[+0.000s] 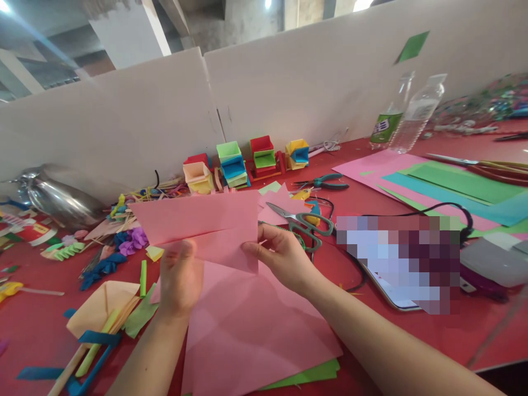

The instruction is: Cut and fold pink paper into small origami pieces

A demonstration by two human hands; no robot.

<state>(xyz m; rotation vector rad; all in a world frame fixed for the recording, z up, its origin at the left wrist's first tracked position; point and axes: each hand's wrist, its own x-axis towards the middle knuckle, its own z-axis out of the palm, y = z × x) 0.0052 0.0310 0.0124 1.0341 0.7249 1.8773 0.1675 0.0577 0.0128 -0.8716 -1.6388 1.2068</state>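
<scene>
A folded pink paper sheet (198, 223) is held up above the red table (37, 324) between both hands. My left hand (179, 278) pinches its lower left edge with closed fingers. My right hand (282, 256) grips its lower right corner, thumb on the front. Beneath them lies a larger pink sheet (251, 330) over a green sheet (313, 374).
Grey-handled scissors (299, 220) lie just beyond my right hand. Small coloured paper boxes (243, 162) stand by the white partition (289, 82). Pliers (325, 181), two plastic bottles (406, 113), stacked coloured sheets (454, 187), a phone with cable (391, 297), a metal kettle (58, 195) and paper scraps (103, 264) surround them.
</scene>
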